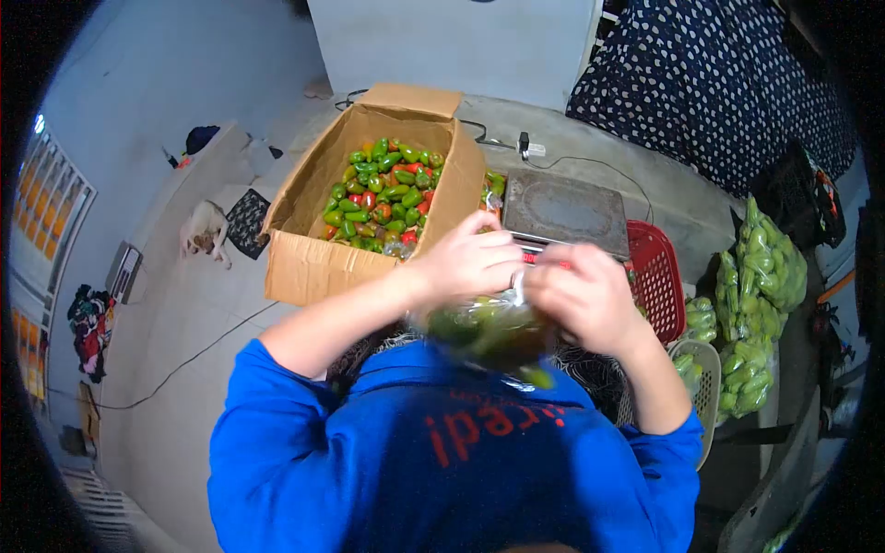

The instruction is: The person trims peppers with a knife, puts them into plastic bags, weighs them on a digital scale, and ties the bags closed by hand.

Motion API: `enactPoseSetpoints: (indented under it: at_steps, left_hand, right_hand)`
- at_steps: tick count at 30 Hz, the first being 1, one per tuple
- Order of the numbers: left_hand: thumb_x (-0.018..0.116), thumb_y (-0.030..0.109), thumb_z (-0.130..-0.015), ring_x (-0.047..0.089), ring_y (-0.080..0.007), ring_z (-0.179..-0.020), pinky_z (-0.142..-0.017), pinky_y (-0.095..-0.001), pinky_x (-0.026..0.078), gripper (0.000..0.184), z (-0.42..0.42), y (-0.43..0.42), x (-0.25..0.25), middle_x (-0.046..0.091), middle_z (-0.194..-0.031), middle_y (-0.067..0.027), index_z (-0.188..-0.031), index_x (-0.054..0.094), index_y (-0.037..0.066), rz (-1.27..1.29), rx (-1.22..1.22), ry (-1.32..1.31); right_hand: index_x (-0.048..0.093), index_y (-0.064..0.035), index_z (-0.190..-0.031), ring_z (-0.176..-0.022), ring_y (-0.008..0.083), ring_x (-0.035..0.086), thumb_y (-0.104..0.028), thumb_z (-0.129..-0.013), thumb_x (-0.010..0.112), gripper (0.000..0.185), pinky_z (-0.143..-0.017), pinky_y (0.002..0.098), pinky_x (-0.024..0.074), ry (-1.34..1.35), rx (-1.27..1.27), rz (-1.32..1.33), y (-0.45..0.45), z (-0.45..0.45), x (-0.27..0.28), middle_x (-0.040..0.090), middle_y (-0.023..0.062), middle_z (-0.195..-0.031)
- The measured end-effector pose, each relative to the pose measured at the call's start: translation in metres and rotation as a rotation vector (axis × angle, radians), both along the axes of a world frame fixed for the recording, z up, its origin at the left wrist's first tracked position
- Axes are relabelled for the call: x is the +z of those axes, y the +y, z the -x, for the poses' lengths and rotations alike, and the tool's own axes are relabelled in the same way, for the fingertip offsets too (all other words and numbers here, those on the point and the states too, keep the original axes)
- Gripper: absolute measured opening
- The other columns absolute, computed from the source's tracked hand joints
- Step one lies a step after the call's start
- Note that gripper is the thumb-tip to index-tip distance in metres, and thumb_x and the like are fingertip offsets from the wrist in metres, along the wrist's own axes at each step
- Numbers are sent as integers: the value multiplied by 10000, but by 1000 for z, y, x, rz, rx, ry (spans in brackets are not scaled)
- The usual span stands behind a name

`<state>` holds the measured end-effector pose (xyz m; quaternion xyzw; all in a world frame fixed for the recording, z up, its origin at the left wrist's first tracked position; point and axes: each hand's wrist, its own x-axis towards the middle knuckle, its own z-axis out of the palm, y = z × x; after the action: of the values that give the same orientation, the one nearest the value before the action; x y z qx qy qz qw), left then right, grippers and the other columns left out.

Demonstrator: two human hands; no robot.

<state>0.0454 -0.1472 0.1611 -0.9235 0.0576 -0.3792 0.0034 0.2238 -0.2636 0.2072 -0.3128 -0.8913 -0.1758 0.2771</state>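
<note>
A clear plastic bag of green peppers point(489, 334) hangs close to my chest, blurred by motion. At its gathered top, my left hand point(475, 258) has its fingers closed on the plastic. My right hand point(585, 295) is closed at the other side of the bag's neck, smeared by movement. Just beyond my hands is a flat metal scale point(567, 210) with a red display partly hidden by my fingers. To the left of the scale stands an open cardboard box point(332, 269) holding green and red peppers point(392, 194).
A red plastic basket point(656, 281) stands right of the scale. Bags of green produce point(761, 276) are piled at the right, near a pale basket point(708, 396). A dog point(205, 230) lies on the floor at the left, beside a dark mat point(247, 221). A cable crosses the floor.
</note>
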Motion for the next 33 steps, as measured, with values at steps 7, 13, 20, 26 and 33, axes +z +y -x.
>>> enactPoseSetpoints:
  at_steps: [7,13,20,26,33]
  left_hand:
    - [502,189,-801,599,-238,-716,-635,-392,476,97,-6,14,-35,574,-699,-32,-831,560,117,-113,5,633]
    - [456,171,-915,570,-144,-484,-454,-272,469,202,-32,32,-12,582,-604,-36,-790,558,51,1655,120,303]
    - [502,199,-909,562,-185,-796,-757,-307,436,172,-26,-21,19,601,-876,-60,-916,554,35,551,37,-473]
    - [620,226,-741,553,-136,-794,-824,-361,336,62,11,-15,31,577,-802,70,-776,610,174,187,-111,-73]
    - [654,237,-690,533,-113,-768,-824,-421,364,120,23,-28,56,539,-758,66,-792,618,185,-116,-78,273]
  right_hand:
    - [625,-72,-790,-812,186,587,-159,-715,540,142,-692,325,459,-480,-296,293,15,-3,-62,601,39,-802]
    - [620,-48,-842,-731,239,620,-117,-730,548,150,-602,348,509,-156,-819,222,68,9,-49,621,104,-913]
    - [547,14,-1133,-1040,321,550,-52,-744,607,399,-891,384,447,680,-238,-50,57,21,-45,553,177,-1161]
    - [641,-25,-1017,-979,303,569,-217,-753,625,328,-828,384,481,610,25,7,-7,17,-52,567,157,-1113]
    - [667,-56,-861,-948,284,568,-212,-609,650,297,-781,425,459,128,-31,47,-52,0,-18,615,48,-1009]
